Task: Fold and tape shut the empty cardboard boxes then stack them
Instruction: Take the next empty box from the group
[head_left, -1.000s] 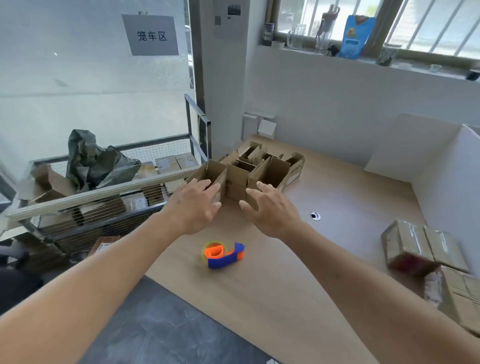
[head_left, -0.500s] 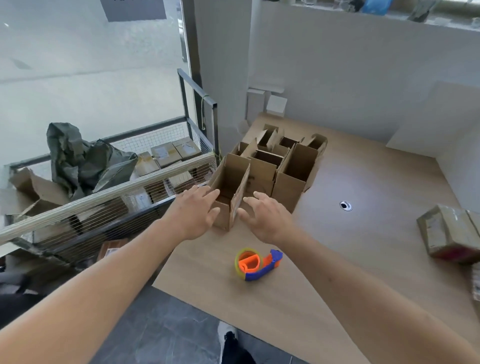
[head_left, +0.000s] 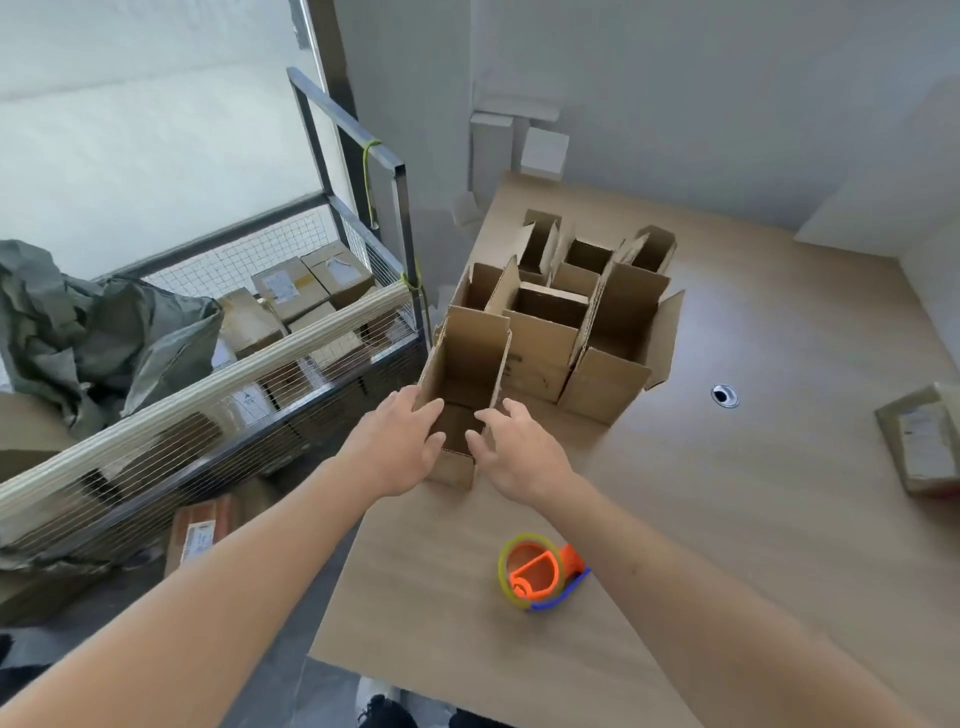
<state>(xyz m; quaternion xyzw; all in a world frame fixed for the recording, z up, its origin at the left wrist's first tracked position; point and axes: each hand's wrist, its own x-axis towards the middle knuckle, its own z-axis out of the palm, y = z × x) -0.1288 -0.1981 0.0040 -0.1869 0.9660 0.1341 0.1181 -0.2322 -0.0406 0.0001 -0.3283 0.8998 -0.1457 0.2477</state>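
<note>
Brown cardboard box (head_left: 464, 371) standing open-topped, flaps upright, at table's (head_left: 727, 519) left edge, nearest of box cluster. Left hand (head_left: 397, 447) and right hand (head_left: 511, 449) flanking its near end, fingers spread, touching flap edges, gripping nothing. Tape dispenser (head_left: 537, 571) lying nearer, apart.

So the open boxes (head_left: 566, 312) sit bunched up at the tabletop's (head_left: 753, 519) far-left part, nearest box (head_left: 462, 384) right by the left edge. Left hand (head_left: 395, 447) is at its left wall, right hand (head_left: 519, 452) at its right wall. Tape dispenser (head_left: 540, 574) sits closer to the near edge, behind the hands. A taped parcel (head_left: 922, 441) is over at the right edge. Wire cart (head_left: 208, 374) stands left of the table, parcels in it.
</note>
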